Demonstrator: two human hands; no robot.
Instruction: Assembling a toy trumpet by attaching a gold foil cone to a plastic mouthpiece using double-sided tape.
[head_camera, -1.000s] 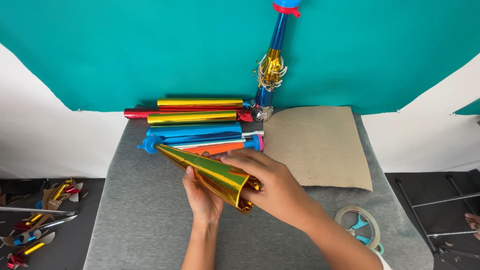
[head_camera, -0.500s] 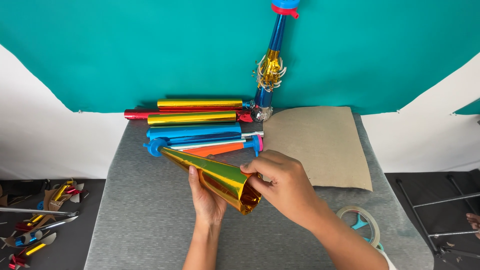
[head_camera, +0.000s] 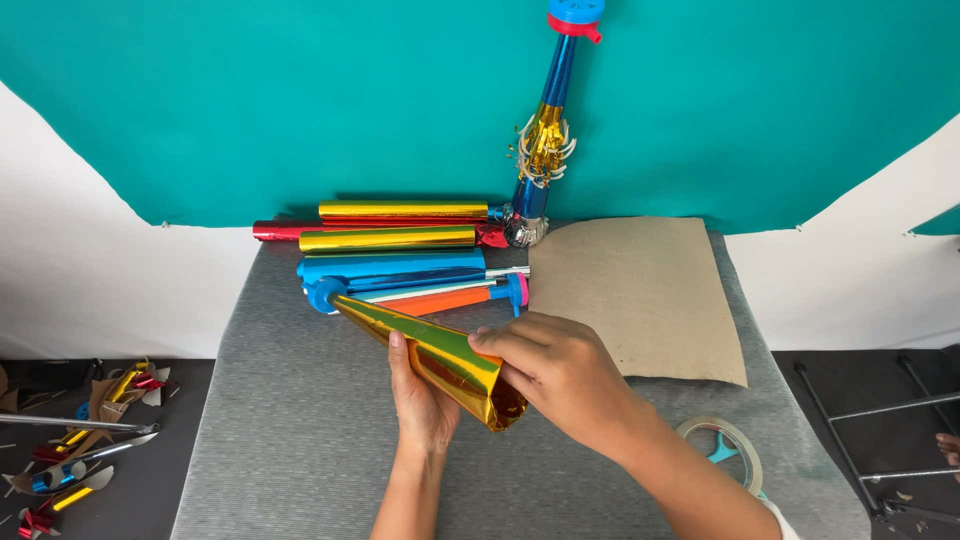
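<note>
Head view: the right forearm runs off the lower edge and hides part of the tape roll (head_camera: 735, 450) lying behind it. The left hand (head_camera: 422, 405) cups the gold foil cone (head_camera: 430, 350) from beneath, fingers hidden, while the right hand (head_camera: 560, 375) pinches its wide rim. Beyond both grips, foil tubes (head_camera: 395, 250) lie stacked on the grey surface (head_camera: 290, 440).

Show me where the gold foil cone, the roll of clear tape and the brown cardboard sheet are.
gold foil cone (head_camera: 440, 355): head view, on its shiny side near the wide end.
roll of clear tape (head_camera: 748, 450): head view, on its right rim.
brown cardboard sheet (head_camera: 640, 290): head view, on its bare middle.
</note>
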